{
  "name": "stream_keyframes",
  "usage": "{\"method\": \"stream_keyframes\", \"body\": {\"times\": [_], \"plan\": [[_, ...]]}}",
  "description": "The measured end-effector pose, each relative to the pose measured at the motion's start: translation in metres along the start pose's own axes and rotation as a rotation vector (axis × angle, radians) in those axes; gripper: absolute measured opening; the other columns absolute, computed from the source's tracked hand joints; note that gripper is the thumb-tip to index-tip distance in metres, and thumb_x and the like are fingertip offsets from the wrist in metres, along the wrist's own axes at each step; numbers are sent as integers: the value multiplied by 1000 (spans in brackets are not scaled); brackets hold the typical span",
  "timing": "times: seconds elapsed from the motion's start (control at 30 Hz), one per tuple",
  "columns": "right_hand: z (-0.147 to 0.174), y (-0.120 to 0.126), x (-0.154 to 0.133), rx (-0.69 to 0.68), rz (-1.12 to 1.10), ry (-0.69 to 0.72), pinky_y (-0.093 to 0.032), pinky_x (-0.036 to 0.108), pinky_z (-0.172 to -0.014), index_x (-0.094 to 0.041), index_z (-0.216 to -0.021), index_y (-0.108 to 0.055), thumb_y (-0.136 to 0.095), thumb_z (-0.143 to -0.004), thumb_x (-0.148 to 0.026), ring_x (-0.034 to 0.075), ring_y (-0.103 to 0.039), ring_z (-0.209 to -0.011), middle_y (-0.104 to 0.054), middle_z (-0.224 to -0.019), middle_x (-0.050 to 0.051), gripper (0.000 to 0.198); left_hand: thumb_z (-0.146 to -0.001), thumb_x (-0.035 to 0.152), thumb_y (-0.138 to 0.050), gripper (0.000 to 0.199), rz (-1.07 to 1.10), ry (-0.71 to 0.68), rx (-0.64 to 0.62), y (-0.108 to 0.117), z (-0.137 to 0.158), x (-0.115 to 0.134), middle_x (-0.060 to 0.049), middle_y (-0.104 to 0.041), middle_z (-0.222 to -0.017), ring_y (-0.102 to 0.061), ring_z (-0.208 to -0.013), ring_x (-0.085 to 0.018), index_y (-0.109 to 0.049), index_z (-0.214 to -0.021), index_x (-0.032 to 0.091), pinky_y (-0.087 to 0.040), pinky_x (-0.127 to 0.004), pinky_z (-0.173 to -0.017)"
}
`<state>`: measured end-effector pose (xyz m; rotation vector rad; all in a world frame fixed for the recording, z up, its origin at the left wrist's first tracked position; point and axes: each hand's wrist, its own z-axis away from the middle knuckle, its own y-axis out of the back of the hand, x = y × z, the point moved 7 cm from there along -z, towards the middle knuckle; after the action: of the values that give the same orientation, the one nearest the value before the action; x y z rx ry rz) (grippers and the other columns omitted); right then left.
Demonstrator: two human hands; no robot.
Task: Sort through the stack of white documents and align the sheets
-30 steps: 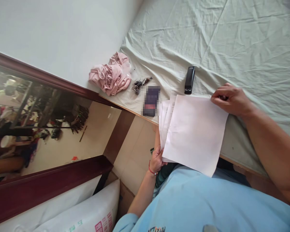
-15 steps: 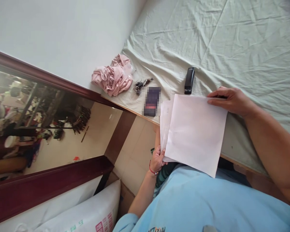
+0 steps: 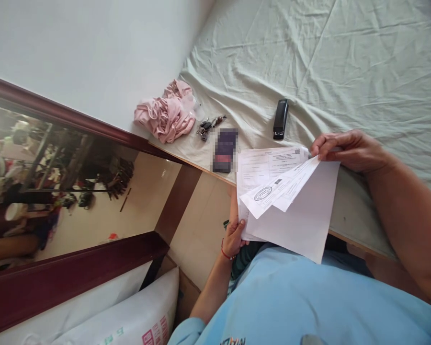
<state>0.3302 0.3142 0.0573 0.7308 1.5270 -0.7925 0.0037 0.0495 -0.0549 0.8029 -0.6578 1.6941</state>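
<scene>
Several white paper sheets (image 3: 294, 225) lie over the near edge of the cloth-covered surface. My left hand (image 3: 233, 238) grips the lower left edge of the stack, its thumb on top. Between the thumb and fingers of my right hand (image 3: 345, 148) is the corner of some lifted sheets, folded back to show print and an oval stamp. A printed form (image 3: 262, 165) shows beneath them. Just beyond the papers lies a black stapler (image 3: 280, 119). To their left is a dark phone-like object (image 3: 225, 149), blurred by pixels.
Keys (image 3: 206, 128) on a beaded ring and a crumpled pink cloth (image 3: 167, 115) lie at the left on the pale green sheet (image 3: 345, 72). A mirror (image 3: 93, 191) in a dark red frame and a white sack (image 3: 136, 311) stand to the left.
My right hand has pinched the upper right corner of the sheets and folded some back, so printed pages now show. My left hand keeps its hold.
</scene>
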Motion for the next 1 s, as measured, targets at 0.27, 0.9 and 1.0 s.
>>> {"method": "stream_keyframes", "body": {"times": [0.27,0.9,1.0], "plan": [[2,1,11,-39,0,-83,-49,37,-84,-27,-88,-88,-94,-77,-41,19,-65,-90,-74,-94,5,18,-72,79,-82,68,-62,-7,3,-2,1,1,8,-55,-49,-44,-31,-7,-67,-92,16,-22,-19,-29],[4,-16,7,-411,39,-57,-56,47,-98,-23,-87,-88,-83,-88,-48,28,-76,-108,-82,-114,15,26,-76,83,-76,68,-82,-20,-4,2,2,0,7,-53,-44,-40,-30,-8,-65,-88,17,-21,-20,-31],[5,-18,10,-443,41,-93,-57,49,-98,-25,-85,-88,-83,-86,-54,29,-77,-109,-83,-115,14,29,-80,89,-67,71,-80,-29,14,4,2,0,5,-51,-39,-34,-28,-7,-62,-78,18,-16,-21,-31]]}}
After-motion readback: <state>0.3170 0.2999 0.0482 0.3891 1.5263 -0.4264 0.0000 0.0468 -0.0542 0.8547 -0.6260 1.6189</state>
